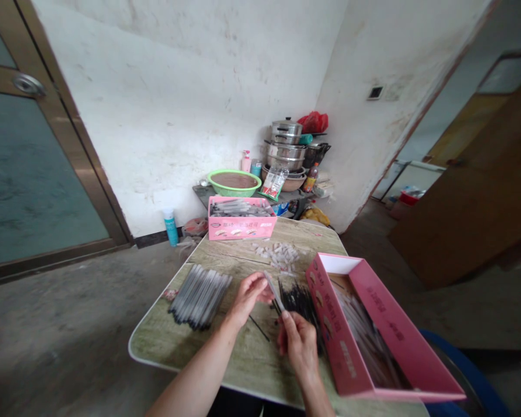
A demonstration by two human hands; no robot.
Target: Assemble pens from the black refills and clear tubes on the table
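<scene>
A slim translucent pen-like tube slants between my two hands above the table. My right hand is closed around its lower end. My left hand has its fingers curled together at the tube's upper part; the fingertips are partly hidden. Just beyond my right hand lies a pile of thin black sticks, and one loose black stick rests between my forearms. To the left, a row of grey translucent tubes with black ends lies side by side. Small whitish pieces are scattered farther back.
A long pink box on the right of the table holds clear tubes. Another pink box, full of similar tubes, stands at the far edge. Behind are a green basin and stacked steel pots. A blue spray can stands on the floor.
</scene>
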